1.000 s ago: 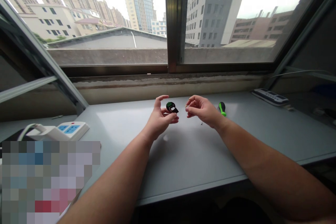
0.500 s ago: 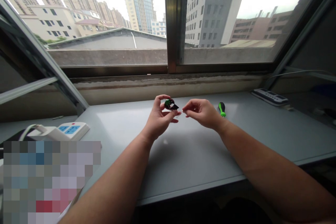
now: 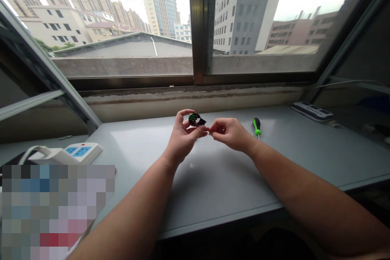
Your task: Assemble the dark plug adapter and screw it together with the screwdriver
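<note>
The left hand (image 3: 184, 140) grips the round black-and-green part (image 3: 193, 120); hold it steady beside the right hand (image 3: 232, 133), whose grip is pinched closed, contents too small to tell

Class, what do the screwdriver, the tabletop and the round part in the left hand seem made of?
Screwdriver: handle probably plastic or rubber, bright green and black; thin, pale shaft likely metal.
Tabletop: grey, perhaps laminate or painted metal; smooth, soft sheen.
Round part: possibly plastic, black and green; too small to be sure of finish.
</note>
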